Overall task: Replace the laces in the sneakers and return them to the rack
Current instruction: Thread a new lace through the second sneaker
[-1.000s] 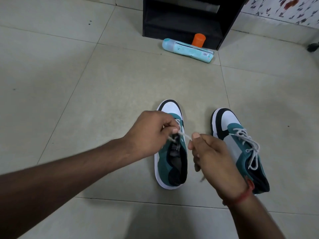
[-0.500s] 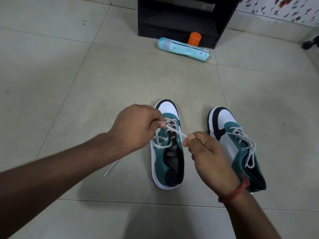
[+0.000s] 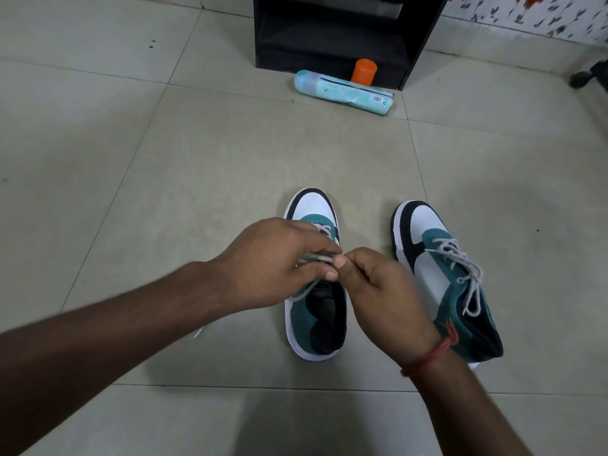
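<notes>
Two teal, white and black sneakers stand on the tiled floor. Over the tongue of the left sneaker (image 3: 312, 320) my left hand (image 3: 276, 261) and my right hand (image 3: 381, 287) meet, both pinching its grey-white lace (image 3: 317, 257). A length of that lace hangs down across the shoe's left side, and one lace tip (image 3: 199, 333) lies on the floor beside my left forearm. The right sneaker (image 3: 441, 274) stands alone, laced, its loose ends draped over the side. The black rack (image 3: 332, 37) is at the far end of the floor.
A light-blue bottle (image 3: 342, 92) lies on its side in front of the rack, with an orange cap-like cylinder (image 3: 363, 71) behind it. A dark object (image 3: 584, 77) sits at the right edge by the patterned wall.
My hands came together over the left sneaker; the lace stretch between them shortened. The view tilted slightly, so the rack and bottle appear lower in frame.
</notes>
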